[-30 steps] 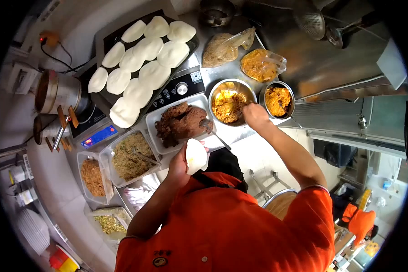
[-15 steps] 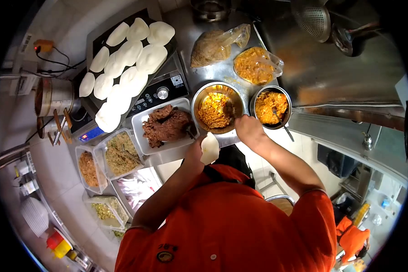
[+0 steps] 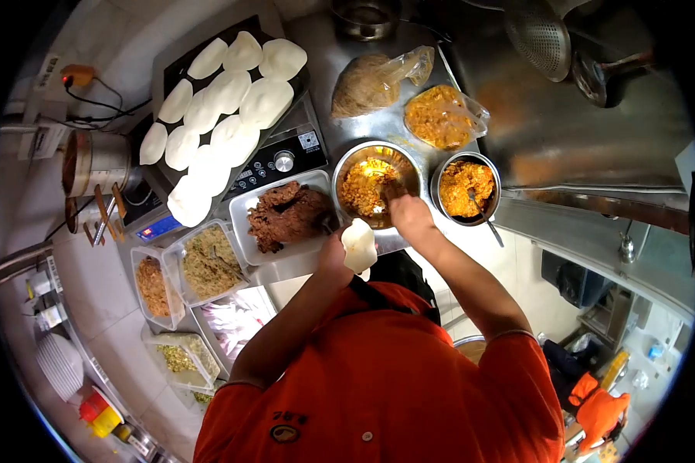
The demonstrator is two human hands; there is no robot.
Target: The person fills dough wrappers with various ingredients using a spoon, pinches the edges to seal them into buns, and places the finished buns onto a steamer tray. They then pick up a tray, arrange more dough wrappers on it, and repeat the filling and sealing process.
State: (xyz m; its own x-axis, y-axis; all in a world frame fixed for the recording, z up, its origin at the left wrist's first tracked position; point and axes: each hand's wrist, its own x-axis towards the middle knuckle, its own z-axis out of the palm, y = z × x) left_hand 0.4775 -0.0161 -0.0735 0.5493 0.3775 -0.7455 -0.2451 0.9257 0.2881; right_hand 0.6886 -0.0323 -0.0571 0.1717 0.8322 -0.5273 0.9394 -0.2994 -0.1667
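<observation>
My left hand (image 3: pixel 334 256) is closed on a pale round dough wrapper (image 3: pixel 360 241), holding it tilted near the counter's front edge. A faint yellowish mark shows on the wrapper's middle. My right hand (image 3: pixel 409 214) reaches over the near rim of a steel bowl (image 3: pixel 416 171). Its fingers look closed and point down toward the crumbly orange-yellow filling (image 3: pixel 361 193) inside; whatever they hold is hidden. Just left of the bowl, a white tray (image 3: pixel 246 251) holds dark reddish-brown filling (image 3: pixel 289 220) with a utensil handle stuck in it.
Several dough rounds (image 3: pixel 228 91) lie on a dark griddle (image 3: pixel 274 131) at upper left. A pot of orange filling (image 3: pixel 465 185) with a spoon stands at right, below two filled plastic bags (image 3: pixel 363 85). Plastic tubs (image 3: pixel 208 262) line the left. Another person (image 3: pixel 598 409) is at lower right.
My right hand has moved from the bowl's near right rim to over its inside, fingers at the filling. My left hand still holds the wrapper. The whole view has shifted slightly.
</observation>
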